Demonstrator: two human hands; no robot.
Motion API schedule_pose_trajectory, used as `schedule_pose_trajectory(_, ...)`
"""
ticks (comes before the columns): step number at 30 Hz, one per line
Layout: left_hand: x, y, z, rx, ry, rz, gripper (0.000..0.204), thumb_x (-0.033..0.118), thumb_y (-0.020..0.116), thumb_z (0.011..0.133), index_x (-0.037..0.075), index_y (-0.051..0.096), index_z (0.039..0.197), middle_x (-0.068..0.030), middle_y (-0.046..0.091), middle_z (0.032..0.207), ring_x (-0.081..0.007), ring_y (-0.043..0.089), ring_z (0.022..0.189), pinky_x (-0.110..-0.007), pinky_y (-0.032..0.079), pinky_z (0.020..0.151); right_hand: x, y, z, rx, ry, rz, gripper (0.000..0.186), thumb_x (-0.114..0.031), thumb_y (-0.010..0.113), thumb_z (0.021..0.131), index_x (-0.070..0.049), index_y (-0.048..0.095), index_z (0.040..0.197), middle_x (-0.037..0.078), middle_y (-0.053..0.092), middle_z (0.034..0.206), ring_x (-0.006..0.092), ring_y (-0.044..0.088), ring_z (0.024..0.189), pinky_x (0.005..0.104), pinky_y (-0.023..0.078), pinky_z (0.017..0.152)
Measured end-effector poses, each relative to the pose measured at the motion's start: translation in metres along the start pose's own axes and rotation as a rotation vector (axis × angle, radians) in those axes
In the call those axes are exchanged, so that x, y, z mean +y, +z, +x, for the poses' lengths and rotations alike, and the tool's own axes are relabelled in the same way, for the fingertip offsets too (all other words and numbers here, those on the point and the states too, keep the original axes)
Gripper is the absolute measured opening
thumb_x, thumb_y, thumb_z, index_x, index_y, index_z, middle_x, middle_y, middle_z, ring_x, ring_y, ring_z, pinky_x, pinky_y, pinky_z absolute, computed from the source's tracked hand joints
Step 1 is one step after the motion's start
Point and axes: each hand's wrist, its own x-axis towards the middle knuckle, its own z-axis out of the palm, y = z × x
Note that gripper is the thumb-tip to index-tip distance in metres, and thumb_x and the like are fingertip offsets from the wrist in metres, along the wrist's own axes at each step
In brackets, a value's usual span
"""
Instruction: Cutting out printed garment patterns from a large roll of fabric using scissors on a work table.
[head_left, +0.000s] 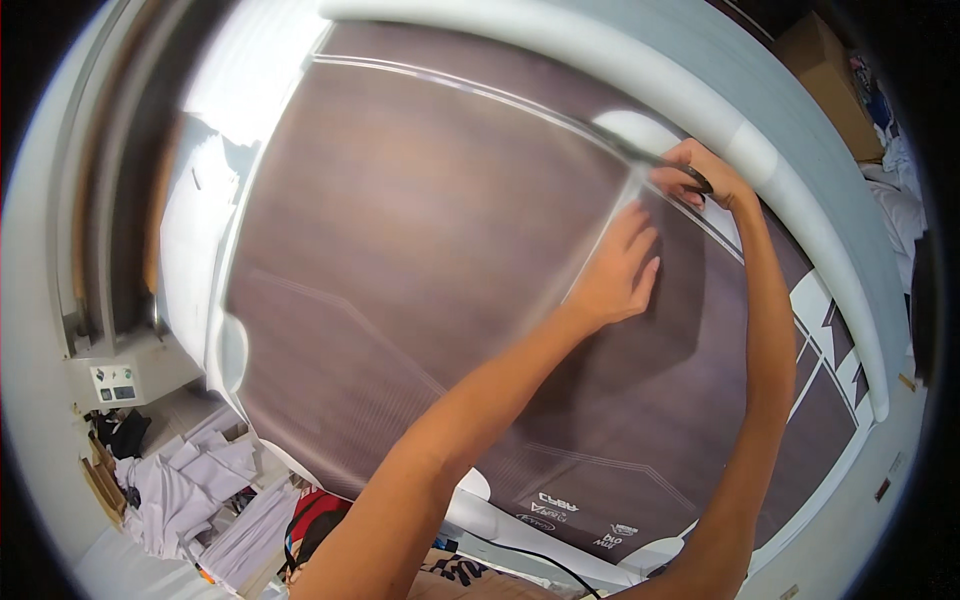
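Note:
A large sheet of brown printed material (410, 200) with white lines, cut-out shapes and small white logos lies spread out. My left hand (622, 265) rests on it beside a pale vertical line, fingers apart. Above it, near the sheet's upper right, my right hand (715, 175) grips dark scissors (700, 180) at the meeting of two white lines; the blades are blurred. A thick white roll (540, 45) curves along the far edge of the sheet.
A machine (140, 370) with a small control panel stands at left. White fabric pieces (180, 485) and a red-and-black item (310, 520) lie at lower left. A cardboard box (820, 75) and pale cloth (890, 215) are at upper right. A black cable (540, 560) runs below.

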Motion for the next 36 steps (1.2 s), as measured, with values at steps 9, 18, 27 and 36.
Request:
schedule_pose_trajectory(9, 0.008, 0.028, -0.006, 0.01, 0.029, -0.013, 0.037, 0.004, 0.065, 0.086, -0.006, 0.058, 0.121, -0.0257, 0.052, 0.133, -0.0429, 0.042, 0.139, -0.049, 0.038, 0.114, -0.006, 0.004, 0.008, 0.017, 0.03, 0.002, 0.045, -0.042, 0.083, 0.082, -0.007, 0.063, 0.064, -0.004, 0.05, 0.051, 0.0053, 0.042, 0.04, 0.0247, 0.03, 0.041)
schedule_pose_trajectory(18, 0.019, 0.03, -0.011, 0.013, 0.021, -0.058, 0.037, 0.004, 0.065, 0.085, -0.007, 0.058, 0.12, -0.026, 0.052, 0.132, -0.0431, 0.042, 0.138, -0.049, 0.038, 0.114, -0.027, 0.009, 0.034, -0.001, 0.011, -0.063, 0.045, -0.039, 0.076, 0.09, -0.006, 0.06, 0.063, -0.003, 0.047, 0.051, 0.0071, 0.041, 0.04, 0.0269, 0.03, 0.04)
schedule_pose_trajectory(27, 0.015, 0.008, -0.004, 0.041, 0.021, -0.161, 0.038, 0.001, 0.065, 0.082, -0.009, 0.057, 0.117, -0.0276, 0.051, 0.13, -0.0473, 0.042, 0.136, -0.052, 0.036, 0.116, -0.085, 0.035, 0.08, 0.005, 0.014, -0.042, 0.053, -0.045, 0.073, 0.092, -0.009, 0.055, 0.059, -0.002, 0.042, 0.046, 0.0085, 0.038, 0.04, 0.0285, 0.026, 0.041)
schedule_pose_trajectory(36, 0.009, -0.003, -0.005, 0.027, 0.003, -0.209, 0.039, 0.001, 0.064, 0.081, -0.009, 0.055, 0.117, -0.0278, 0.048, 0.132, -0.0479, 0.036, 0.14, -0.053, 0.034, 0.117, -0.127, 0.057, 0.135, 0.041, -0.019, -0.107, 0.061, -0.054, 0.072, 0.09, -0.011, 0.049, 0.053, -0.003, 0.04, 0.044, 0.0086, 0.036, 0.038, 0.0293, 0.026, 0.04)
